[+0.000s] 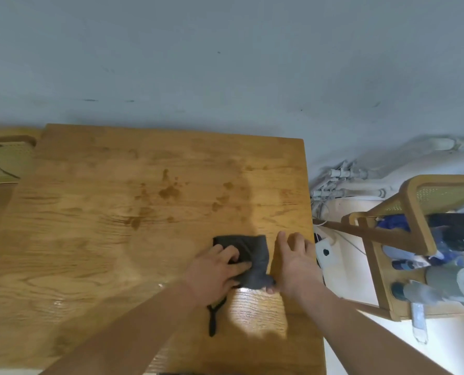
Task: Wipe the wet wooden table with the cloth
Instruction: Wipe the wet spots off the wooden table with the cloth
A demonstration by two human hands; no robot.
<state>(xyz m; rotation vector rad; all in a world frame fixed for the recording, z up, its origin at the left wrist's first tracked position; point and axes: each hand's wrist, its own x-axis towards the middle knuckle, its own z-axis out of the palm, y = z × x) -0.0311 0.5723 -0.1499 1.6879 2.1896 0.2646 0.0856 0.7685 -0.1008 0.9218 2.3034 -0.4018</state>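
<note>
A wooden table (90, 253) fills the middle of the view, with dark wet blotches (168, 190) across its centre and a shiny wet band near its front. A dark grey folded cloth (252, 255) lies on the table near the right edge. My left hand (217, 269) presses down on the cloth's left part, fingers curled into the fabric. My right hand (293, 263) sits just right of the cloth, fingers spread on the wood, its thumb pinching the cloth's near right corner. A dark strap (213, 318) trails from under my left wrist.
A grey wall rises behind the table. A cane-backed wooden chair (6, 161) stands at the far left. To the right stands another wooden chair (415, 209) loaded with clothes and bottles (442, 282). White pipes (347, 185) and cables lie on the floor beyond the table's right edge.
</note>
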